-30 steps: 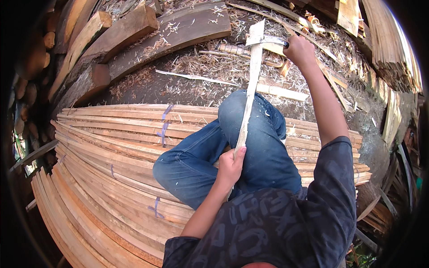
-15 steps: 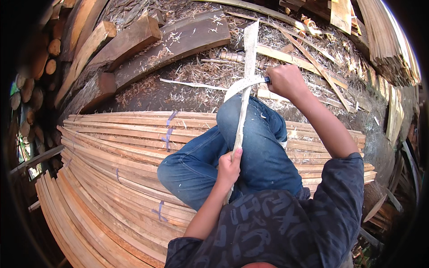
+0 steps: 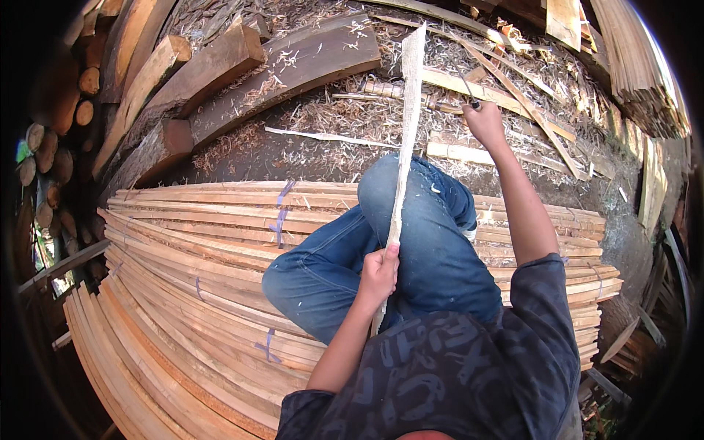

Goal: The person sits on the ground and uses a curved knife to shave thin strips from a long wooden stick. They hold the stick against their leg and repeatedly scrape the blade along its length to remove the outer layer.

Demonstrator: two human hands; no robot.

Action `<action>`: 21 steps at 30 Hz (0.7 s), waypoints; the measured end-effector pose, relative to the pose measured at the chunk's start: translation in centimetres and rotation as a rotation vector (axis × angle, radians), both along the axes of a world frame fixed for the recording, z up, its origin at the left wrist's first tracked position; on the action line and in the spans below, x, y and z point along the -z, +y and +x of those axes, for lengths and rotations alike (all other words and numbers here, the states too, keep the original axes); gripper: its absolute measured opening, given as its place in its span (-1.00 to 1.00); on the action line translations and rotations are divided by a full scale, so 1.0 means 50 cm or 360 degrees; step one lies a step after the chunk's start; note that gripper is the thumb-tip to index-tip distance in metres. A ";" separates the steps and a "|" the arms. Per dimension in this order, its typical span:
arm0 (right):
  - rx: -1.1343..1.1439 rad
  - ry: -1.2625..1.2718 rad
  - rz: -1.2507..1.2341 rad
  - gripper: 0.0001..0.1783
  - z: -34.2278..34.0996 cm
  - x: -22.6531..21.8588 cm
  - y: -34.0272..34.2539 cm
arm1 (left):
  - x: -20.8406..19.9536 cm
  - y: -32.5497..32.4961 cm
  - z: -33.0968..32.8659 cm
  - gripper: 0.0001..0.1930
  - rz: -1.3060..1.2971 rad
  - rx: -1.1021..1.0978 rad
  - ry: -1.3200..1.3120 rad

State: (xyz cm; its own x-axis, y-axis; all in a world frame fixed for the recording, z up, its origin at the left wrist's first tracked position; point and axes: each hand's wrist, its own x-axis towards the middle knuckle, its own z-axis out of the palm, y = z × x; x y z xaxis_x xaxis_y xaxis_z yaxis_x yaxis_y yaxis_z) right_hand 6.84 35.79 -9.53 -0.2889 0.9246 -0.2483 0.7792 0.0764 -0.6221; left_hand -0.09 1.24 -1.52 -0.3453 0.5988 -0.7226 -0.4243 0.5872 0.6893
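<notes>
My left hand is closed around the lower part of a long, pale wooden strip. The strip slants up across my bent knee, its wider far end beyond the leg, its near end by my shirt. Out to the right, my right hand grips the dark handle of a curved knife. Its blade appears nearly edge-on as a thin dark line pointing away from me, apart from the strip.
Bundles of sawn wooden slats, tied with purple bands, lie under and around my legs. Thick dark beams rest at the far left, with round logs stacked beyond. Shavings and loose offcuts litter the ground ahead. Thin boards stand at the far right.
The knife has come off the strip, and my right hand has swung it up and to the right, turning the blade edge-on. My left hand keeps its hold on the strip.
</notes>
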 end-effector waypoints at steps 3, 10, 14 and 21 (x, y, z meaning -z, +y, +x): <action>-0.0005 0.0294 -0.0027 -0.69 0.006 0.003 -0.037 | 0.011 -0.010 -0.016 -0.40 0.0051 0.0036 -0.0203; -0.0506 -0.0160 0.0643 -0.82 -0.088 -0.078 0.004 | 0.012 -0.012 -0.025 -0.39 0.0135 0.0039 -0.0400; -0.0431 -0.0221 0.0686 -0.80 -0.136 -0.060 0.046 | 0.010 0.003 -0.018 -0.39 0.0149 -0.0036 -0.0446; -0.0432 -0.0140 0.0578 -0.78 -0.135 -0.045 -0.009 | 0.008 -0.004 -0.024 -0.40 0.0154 -0.0040 -0.0542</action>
